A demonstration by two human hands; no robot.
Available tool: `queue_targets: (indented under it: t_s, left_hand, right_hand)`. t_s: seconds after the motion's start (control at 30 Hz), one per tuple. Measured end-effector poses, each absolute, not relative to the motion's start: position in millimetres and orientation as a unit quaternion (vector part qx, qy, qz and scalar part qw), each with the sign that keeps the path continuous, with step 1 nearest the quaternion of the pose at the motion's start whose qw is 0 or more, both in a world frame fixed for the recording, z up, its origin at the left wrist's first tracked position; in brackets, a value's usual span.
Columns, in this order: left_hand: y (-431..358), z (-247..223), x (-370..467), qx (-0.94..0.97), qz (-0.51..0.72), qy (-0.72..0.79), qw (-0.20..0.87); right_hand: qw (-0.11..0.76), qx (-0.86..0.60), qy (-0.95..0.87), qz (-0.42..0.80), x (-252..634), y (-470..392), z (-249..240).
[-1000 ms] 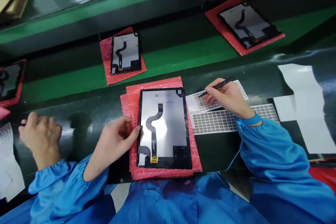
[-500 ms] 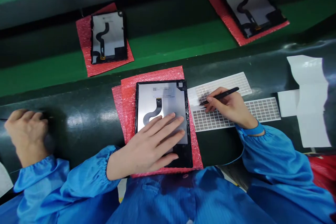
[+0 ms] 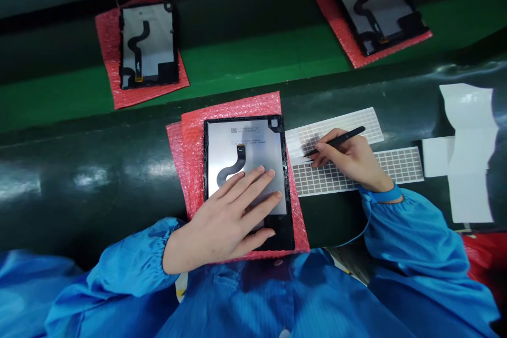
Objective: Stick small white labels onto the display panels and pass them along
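A: Where is the display panel point(image 3: 263, 150) placed?
B: On red bubble wrap point(image 3: 193, 163), near the counter's point(image 3: 119, 169) front edge; the left hand point(image 3: 225, 222) is laid across it, fingers spread.
A: The right hand point(image 3: 348, 158)?
B: A black tool point(image 3: 346, 137) is pinched, tip by the upper gridded sheet point(image 3: 370, 124); light, steady pressure is advised.
A: Moving room?
B: Judged wider leftward; the right is bordered by sheets.

This is an electronics workshop, set out like an assembly line: matching panels point(image 3: 259, 153) with ribbon cables point(image 3: 241, 157) lie on red bubble wrap point(image 3: 237, 109), one on the worktop point(image 3: 119, 169), two beyond on a green strip point(image 3: 253, 60); a blue smock point(image 3: 253, 301) and corded wrist strap point(image 3: 387, 195) are worn.
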State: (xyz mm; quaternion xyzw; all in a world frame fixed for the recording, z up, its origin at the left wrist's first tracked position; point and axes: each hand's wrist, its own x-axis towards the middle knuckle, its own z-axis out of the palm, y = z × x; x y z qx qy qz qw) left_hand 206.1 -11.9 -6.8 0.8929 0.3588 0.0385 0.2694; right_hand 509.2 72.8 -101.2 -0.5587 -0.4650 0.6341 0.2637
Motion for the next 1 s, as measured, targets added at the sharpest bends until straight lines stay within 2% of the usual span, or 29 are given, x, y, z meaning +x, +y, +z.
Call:
queue_targets:
  t_s: [0.17,0.4,0.53,0.67,0.77,1.0]
  left_hand:
    - [-15.2,-8.1,212.2,0.891,0.054,0.371,0.254]
    - [-17.4,-3.6,223.3,0.889,0.087,0.402,0.200]
    - [-14.1,6.7,215.5,0.896,0.116,0.399,0.155]
    - [-11.7,10.0,202.0,0.894,0.061,0.426,0.127]
    - [-11.1,6.7,196.8,0.905,0.004,0.406,0.124]
    - [-10.6,6.1,197.9,0.896,-0.005,0.427,0.124]
  right_hand:
    - [0.328,-0.547,-0.409,0.652,512.6,75.9,-95.6]
    - [0.400,-0.503,-0.457,0.615,452.0,80.9,-27.5]
    - [0.367,-0.461,-0.483,0.648,389.2,81.4,-5.6]
    - [0.303,-0.452,-0.498,0.675,348.2,85.2,-19.0]
    - [0.275,-0.464,-0.505,0.673,340.3,86.2,-34.2]
    - [0.267,-0.502,-0.525,0.633,339.6,83.3,-35.7]
